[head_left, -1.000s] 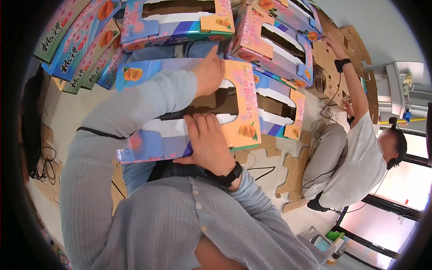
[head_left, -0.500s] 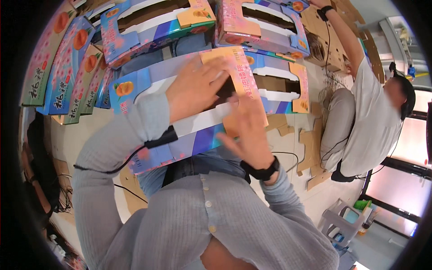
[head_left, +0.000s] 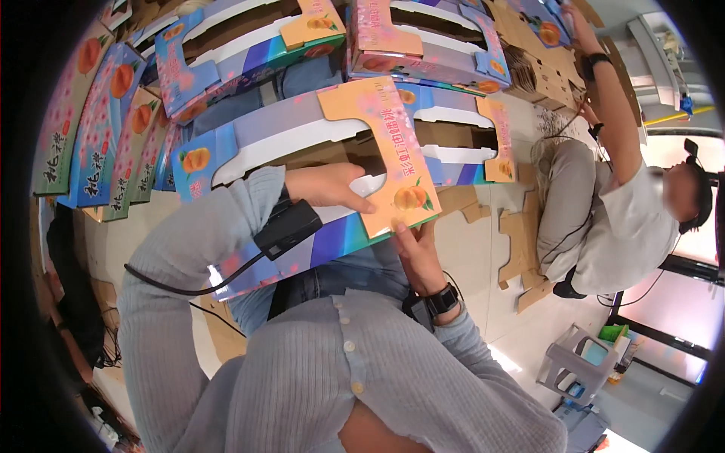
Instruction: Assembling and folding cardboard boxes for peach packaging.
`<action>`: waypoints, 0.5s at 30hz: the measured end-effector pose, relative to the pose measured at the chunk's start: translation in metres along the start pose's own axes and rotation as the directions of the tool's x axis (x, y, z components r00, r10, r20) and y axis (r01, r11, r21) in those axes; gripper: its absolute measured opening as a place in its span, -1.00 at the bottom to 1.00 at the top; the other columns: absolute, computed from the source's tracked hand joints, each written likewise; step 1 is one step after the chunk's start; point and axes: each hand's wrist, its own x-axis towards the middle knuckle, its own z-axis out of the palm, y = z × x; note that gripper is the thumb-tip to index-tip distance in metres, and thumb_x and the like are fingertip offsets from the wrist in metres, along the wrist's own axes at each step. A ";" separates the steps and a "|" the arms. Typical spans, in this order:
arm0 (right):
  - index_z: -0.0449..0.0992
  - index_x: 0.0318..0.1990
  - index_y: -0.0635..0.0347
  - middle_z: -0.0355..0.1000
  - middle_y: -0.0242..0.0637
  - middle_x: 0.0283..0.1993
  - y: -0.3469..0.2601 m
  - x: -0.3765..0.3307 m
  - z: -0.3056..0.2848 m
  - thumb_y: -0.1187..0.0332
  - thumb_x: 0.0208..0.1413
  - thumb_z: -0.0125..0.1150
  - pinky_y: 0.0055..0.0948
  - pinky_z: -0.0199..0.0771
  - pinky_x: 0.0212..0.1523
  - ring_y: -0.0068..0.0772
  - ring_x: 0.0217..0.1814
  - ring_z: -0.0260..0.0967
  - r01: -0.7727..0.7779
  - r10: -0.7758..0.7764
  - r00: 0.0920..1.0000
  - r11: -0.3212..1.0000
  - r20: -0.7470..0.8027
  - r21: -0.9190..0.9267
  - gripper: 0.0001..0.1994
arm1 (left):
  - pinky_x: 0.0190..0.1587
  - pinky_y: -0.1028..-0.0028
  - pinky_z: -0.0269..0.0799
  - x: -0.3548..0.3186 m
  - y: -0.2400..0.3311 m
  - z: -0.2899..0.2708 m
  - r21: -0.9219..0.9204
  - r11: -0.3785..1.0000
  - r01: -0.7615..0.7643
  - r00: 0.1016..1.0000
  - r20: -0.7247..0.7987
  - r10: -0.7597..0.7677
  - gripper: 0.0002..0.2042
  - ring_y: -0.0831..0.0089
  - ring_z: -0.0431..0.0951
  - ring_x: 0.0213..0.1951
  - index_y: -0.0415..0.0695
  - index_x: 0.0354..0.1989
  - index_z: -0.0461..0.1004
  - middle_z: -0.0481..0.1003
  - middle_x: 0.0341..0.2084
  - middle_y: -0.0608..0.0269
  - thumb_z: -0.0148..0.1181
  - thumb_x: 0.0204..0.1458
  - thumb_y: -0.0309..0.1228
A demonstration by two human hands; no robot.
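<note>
The printed box (head_left: 332, 243) lies over the person's lap, its long opening facing up and its orange end (head_left: 396, 151) on the right. Half a second ago both hands were blurred over the top of the box, the left across its far part and the right spread over its near right corner. Now the left hand (head_left: 326, 186) is at the near edge of the opening, its thumb stretched toward the orange end; its other fingers are partly hidden, so I cannot tell whether it pinches the edge. The right hand (head_left: 421, 255) has come down to the near right corner of the box and grasps it, thumb on the orange panel and fingers curled below. With both hands closer together, the work now seems centred on that corner.

A similar purple box (head_left: 445, 175) sits just beyond the box on the right, and tall printed cartons (head_left: 96, 162) stand to its left. Well to its right, a co-worker (head_left: 627, 204) in a white shirt reaches forward.
</note>
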 end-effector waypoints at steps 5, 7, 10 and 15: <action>-0.15 0.47 -0.06 0.11 -0.31 0.41 0.003 0.002 -0.002 0.17 0.26 0.26 -0.35 0.27 0.27 -0.42 0.39 0.13 0.038 -0.038 0.999 0.999 0.001 -0.028 -0.21 | 0.15 0.35 0.30 -0.022 0.032 -0.002 0.132 0.989 0.065 0.996 -0.074 -0.056 -0.27 0.16 0.44 0.07 -0.45 0.13 0.32 0.45 0.02 -0.14 0.37 0.02 -0.03; -0.15 0.47 0.00 0.11 -0.30 0.41 0.000 0.007 -0.001 0.13 0.25 0.27 -0.32 0.25 0.30 -0.40 0.40 0.13 0.083 -0.083 0.997 0.996 0.009 -0.038 -0.19 | 0.12 0.38 0.35 -0.032 0.038 0.001 0.141 0.990 -0.028 0.973 -0.222 0.059 -0.37 0.21 0.49 0.04 -0.43 0.09 0.35 0.48 0.00 -0.14 0.37 0.04 -0.12; -0.12 0.46 0.15 0.12 -0.27 0.41 -0.011 0.021 0.003 0.06 0.24 0.26 -0.25 0.19 0.36 -0.34 0.43 0.10 0.294 -0.289 0.951 0.956 0.105 -0.028 -0.17 | 0.14 0.44 0.35 -0.042 0.063 -0.011 -0.128 0.982 -0.138 0.985 -0.125 0.122 -0.45 0.40 0.48 0.06 -0.36 0.13 0.37 0.51 0.04 0.06 0.37 0.07 -0.26; -0.12 0.46 0.19 0.04 -0.18 0.44 -0.027 0.034 0.012 0.00 0.07 0.44 -0.25 0.13 0.40 -0.30 0.48 0.01 0.182 -0.206 0.961 0.973 0.182 0.144 -0.01 | 0.22 0.48 0.28 -0.046 0.072 -0.020 -0.419 0.903 -0.094 0.996 -0.044 0.083 -0.43 0.56 0.41 0.11 -0.30 0.25 0.33 0.47 0.10 0.22 0.37 0.08 -0.40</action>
